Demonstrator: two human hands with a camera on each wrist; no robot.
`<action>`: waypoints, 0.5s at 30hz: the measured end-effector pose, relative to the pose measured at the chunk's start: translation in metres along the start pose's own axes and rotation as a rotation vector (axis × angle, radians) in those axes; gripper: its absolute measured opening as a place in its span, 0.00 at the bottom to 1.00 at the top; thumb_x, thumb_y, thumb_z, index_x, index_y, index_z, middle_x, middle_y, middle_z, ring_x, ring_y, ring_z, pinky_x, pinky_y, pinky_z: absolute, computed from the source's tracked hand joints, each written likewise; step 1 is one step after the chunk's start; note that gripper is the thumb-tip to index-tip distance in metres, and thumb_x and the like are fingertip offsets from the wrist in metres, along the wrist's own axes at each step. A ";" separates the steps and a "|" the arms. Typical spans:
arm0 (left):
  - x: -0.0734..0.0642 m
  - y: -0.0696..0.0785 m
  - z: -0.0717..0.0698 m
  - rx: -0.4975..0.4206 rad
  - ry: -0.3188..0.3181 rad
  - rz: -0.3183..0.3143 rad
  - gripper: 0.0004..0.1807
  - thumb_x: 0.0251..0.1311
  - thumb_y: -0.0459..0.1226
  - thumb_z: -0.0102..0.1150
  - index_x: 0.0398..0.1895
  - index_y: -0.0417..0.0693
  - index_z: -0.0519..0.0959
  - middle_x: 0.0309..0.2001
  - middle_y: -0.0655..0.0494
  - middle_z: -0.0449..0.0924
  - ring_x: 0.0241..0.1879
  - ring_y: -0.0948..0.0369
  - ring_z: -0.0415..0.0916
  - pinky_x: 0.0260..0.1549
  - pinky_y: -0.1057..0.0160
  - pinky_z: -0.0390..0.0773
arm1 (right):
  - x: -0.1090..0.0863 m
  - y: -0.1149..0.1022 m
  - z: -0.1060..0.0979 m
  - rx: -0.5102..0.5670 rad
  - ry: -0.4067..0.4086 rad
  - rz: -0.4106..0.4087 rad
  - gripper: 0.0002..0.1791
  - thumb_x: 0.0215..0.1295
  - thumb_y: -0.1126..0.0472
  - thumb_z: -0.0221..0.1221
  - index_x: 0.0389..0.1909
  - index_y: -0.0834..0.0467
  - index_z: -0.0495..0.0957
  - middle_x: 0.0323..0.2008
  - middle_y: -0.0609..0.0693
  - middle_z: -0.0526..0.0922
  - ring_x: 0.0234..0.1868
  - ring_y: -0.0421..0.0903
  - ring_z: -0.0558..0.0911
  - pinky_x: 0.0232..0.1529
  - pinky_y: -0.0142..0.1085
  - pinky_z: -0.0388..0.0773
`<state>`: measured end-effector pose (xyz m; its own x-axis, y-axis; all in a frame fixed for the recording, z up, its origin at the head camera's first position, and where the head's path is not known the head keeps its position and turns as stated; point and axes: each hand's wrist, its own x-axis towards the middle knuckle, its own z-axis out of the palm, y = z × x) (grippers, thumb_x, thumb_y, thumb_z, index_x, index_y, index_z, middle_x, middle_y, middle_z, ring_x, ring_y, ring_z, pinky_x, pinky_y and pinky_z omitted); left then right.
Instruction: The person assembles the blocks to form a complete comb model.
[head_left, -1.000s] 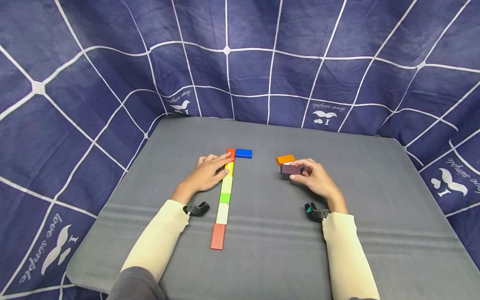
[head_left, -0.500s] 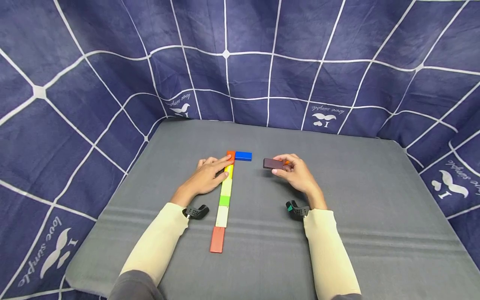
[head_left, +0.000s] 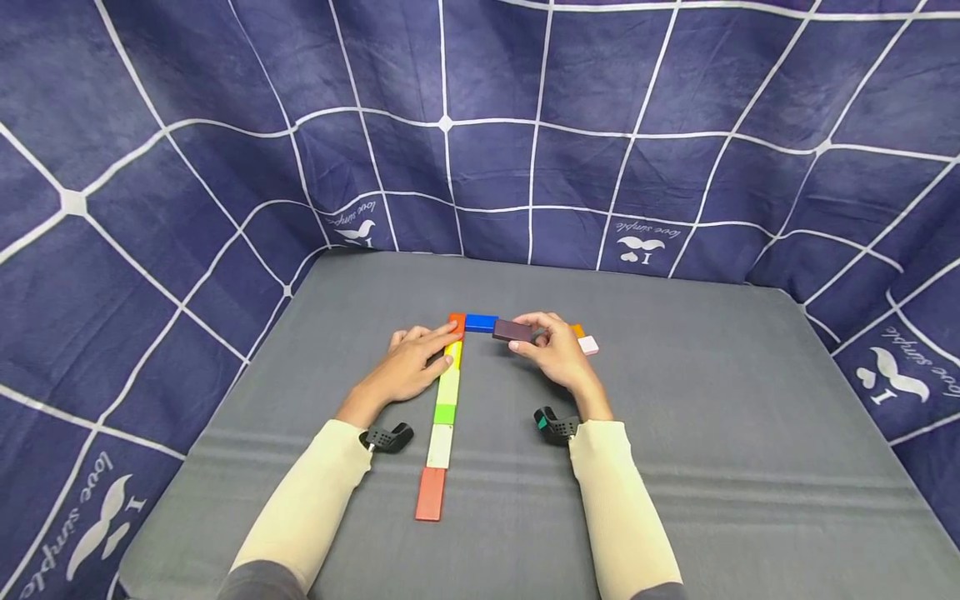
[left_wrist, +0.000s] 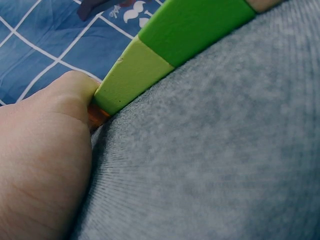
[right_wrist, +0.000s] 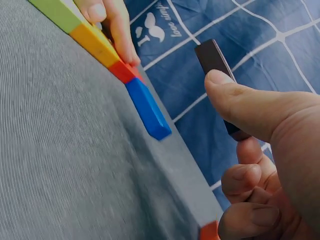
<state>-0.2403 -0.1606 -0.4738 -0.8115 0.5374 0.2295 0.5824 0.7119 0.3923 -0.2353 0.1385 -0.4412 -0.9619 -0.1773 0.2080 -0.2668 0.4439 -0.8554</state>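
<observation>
My right hand (head_left: 558,357) pinches a dark brown rectangular block (head_left: 513,331) between thumb and fingers, held above the table. In the right wrist view, that block is tilted and apart from the blue block (right_wrist: 149,109). My left hand (head_left: 405,368) rests with extended fingers on the orange-red block (head_left: 457,320) at the far end of a row. Toward me the row runs through a yellow block (head_left: 452,357), a lime block (head_left: 447,387), a green block (head_left: 445,414), a cream block (head_left: 440,447) and a red block (head_left: 430,494). The blue block extends rightward from the orange-red one.
Behind and right of my right hand lie an orange block (head_left: 577,331) and a pale pinkish-white block (head_left: 588,344). Everything stands on a grey cloth-covered table (head_left: 720,467). A blue gridded curtain (head_left: 495,158) hangs along the back and sides.
My right hand has carried the dark brown block leftward, from near the orange block to beside the blue block's right end. The pinkish-white block is now uncovered. My left hand stays on the row.
</observation>
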 end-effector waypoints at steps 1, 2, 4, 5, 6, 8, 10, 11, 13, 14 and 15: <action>0.000 0.000 0.000 0.004 -0.001 0.000 0.27 0.74 0.53 0.46 0.74 0.66 0.67 0.78 0.65 0.59 0.61 0.62 0.67 0.54 0.51 0.55 | 0.001 -0.001 0.002 -0.001 0.002 0.000 0.21 0.56 0.57 0.74 0.51 0.50 0.84 0.40 0.52 0.75 0.26 0.41 0.67 0.27 0.30 0.64; 0.000 0.000 0.000 0.010 -0.003 -0.002 0.27 0.74 0.53 0.46 0.74 0.66 0.67 0.78 0.65 0.59 0.61 0.62 0.67 0.54 0.51 0.55 | 0.001 -0.002 0.005 0.000 0.002 -0.001 0.21 0.56 0.57 0.74 0.51 0.50 0.84 0.40 0.52 0.75 0.26 0.42 0.67 0.28 0.30 0.64; -0.001 -0.001 0.001 0.012 -0.010 -0.006 0.27 0.75 0.53 0.46 0.75 0.66 0.66 0.78 0.66 0.58 0.61 0.62 0.67 0.54 0.50 0.56 | 0.002 -0.002 0.010 0.001 -0.004 0.002 0.21 0.56 0.57 0.74 0.51 0.50 0.84 0.40 0.52 0.76 0.26 0.42 0.68 0.28 0.30 0.64; -0.001 -0.001 0.001 0.012 -0.014 -0.009 0.27 0.75 0.53 0.45 0.75 0.66 0.66 0.78 0.66 0.58 0.61 0.62 0.67 0.55 0.50 0.56 | 0.002 -0.002 0.013 0.001 -0.008 0.004 0.21 0.55 0.56 0.74 0.51 0.50 0.84 0.41 0.52 0.76 0.27 0.42 0.68 0.28 0.30 0.65; -0.002 0.000 0.001 0.012 -0.019 -0.012 0.27 0.75 0.53 0.45 0.75 0.66 0.66 0.78 0.66 0.57 0.61 0.62 0.67 0.55 0.50 0.55 | 0.002 -0.002 0.016 -0.002 -0.012 0.006 0.21 0.55 0.56 0.74 0.51 0.50 0.84 0.41 0.52 0.76 0.27 0.43 0.69 0.29 0.30 0.65; -0.002 0.000 0.001 0.008 -0.028 -0.019 0.27 0.75 0.53 0.45 0.75 0.66 0.65 0.78 0.67 0.57 0.61 0.62 0.67 0.55 0.51 0.55 | 0.002 -0.002 0.021 -0.018 -0.014 0.013 0.21 0.55 0.55 0.74 0.51 0.50 0.84 0.41 0.52 0.77 0.28 0.43 0.70 0.30 0.30 0.65; -0.002 0.001 0.001 0.006 -0.031 -0.020 0.27 0.75 0.53 0.45 0.75 0.66 0.65 0.78 0.67 0.56 0.61 0.62 0.66 0.56 0.51 0.55 | 0.002 -0.002 0.026 -0.043 -0.008 0.020 0.21 0.55 0.54 0.75 0.50 0.50 0.84 0.42 0.51 0.78 0.31 0.44 0.71 0.33 0.31 0.66; -0.002 0.001 0.000 0.004 -0.030 -0.019 0.27 0.75 0.53 0.45 0.75 0.66 0.65 0.78 0.67 0.56 0.62 0.62 0.67 0.56 0.51 0.55 | 0.003 -0.003 0.028 -0.052 -0.002 0.025 0.21 0.55 0.54 0.74 0.50 0.50 0.84 0.42 0.51 0.78 0.33 0.44 0.72 0.35 0.31 0.67; -0.002 0.001 0.000 0.004 -0.026 -0.016 0.27 0.75 0.53 0.45 0.75 0.66 0.66 0.78 0.67 0.57 0.62 0.62 0.67 0.56 0.50 0.55 | 0.003 -0.003 0.032 -0.067 0.011 0.030 0.20 0.55 0.55 0.74 0.50 0.50 0.84 0.42 0.51 0.79 0.35 0.45 0.72 0.37 0.33 0.67; -0.001 0.001 -0.001 0.005 -0.024 -0.016 0.27 0.75 0.53 0.45 0.75 0.66 0.66 0.78 0.66 0.57 0.62 0.61 0.67 0.56 0.50 0.55 | 0.004 -0.004 0.034 -0.074 0.014 0.030 0.20 0.56 0.55 0.74 0.50 0.50 0.84 0.42 0.52 0.79 0.36 0.46 0.72 0.38 0.33 0.67; -0.001 0.001 -0.001 0.004 -0.022 -0.015 0.27 0.75 0.53 0.45 0.75 0.66 0.66 0.78 0.66 0.57 0.62 0.61 0.67 0.56 0.49 0.55 | 0.004 -0.004 0.036 -0.080 0.015 0.027 0.20 0.56 0.55 0.74 0.50 0.51 0.84 0.43 0.52 0.79 0.37 0.46 0.72 0.39 0.33 0.67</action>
<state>-0.2391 -0.1608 -0.4727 -0.8191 0.5363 0.2037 0.5702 0.7220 0.3919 -0.2363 0.1042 -0.4542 -0.9694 -0.1517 0.1931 -0.2443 0.5171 -0.8204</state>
